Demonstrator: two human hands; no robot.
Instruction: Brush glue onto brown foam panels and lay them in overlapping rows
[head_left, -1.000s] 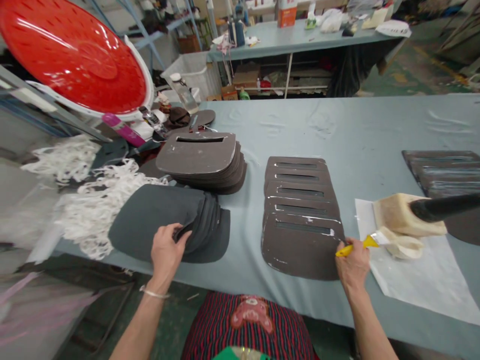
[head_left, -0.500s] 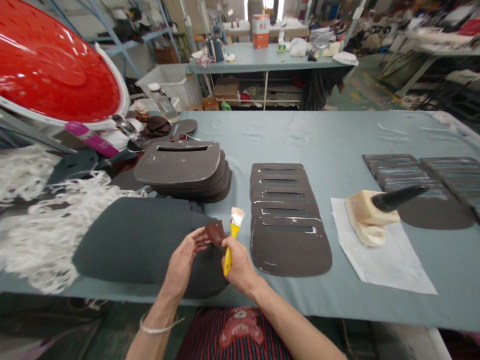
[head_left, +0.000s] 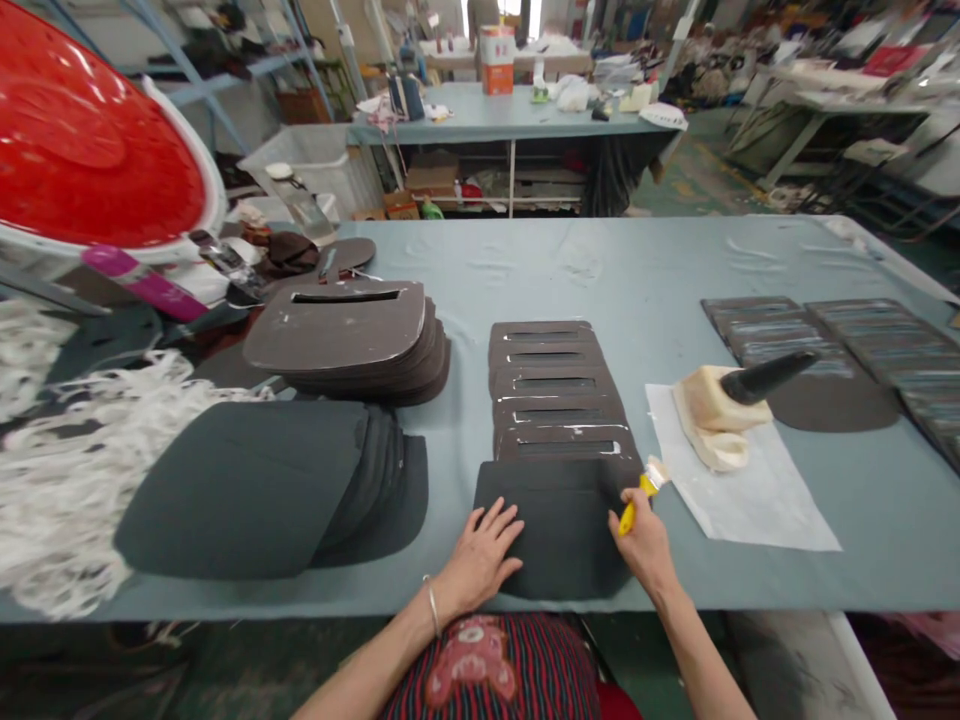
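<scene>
My left hand (head_left: pixel 480 560) lies with fingers spread on the left side of a dark rounded panel (head_left: pixel 559 535). That panel covers the nearest of a row of overlapping brown slotted panels (head_left: pixel 551 383). At its right edge, my right hand (head_left: pixel 643 540) is closed around a yellow-handled brush (head_left: pixel 637 503), whose pale bristles point up and away from me. To the left sits a fanned stack of dark panels (head_left: pixel 247 490), and behind it a taller stack of brown slotted panels (head_left: pixel 345 330).
On a white sheet (head_left: pixel 780 510) at right stands a cream-coated block-shaped container (head_left: pixel 716 400) with a black handle-like part. Beyond it lie more brown panels (head_left: pixel 832 390). White straps (head_left: pixel 82 480) are heaped at far left, below a large red basin (head_left: pixel 97 150).
A dark panel has come from the left stack onto the nearest slotted panel. Both hands have moved right with it, and the brush has stayed in my right hand.
</scene>
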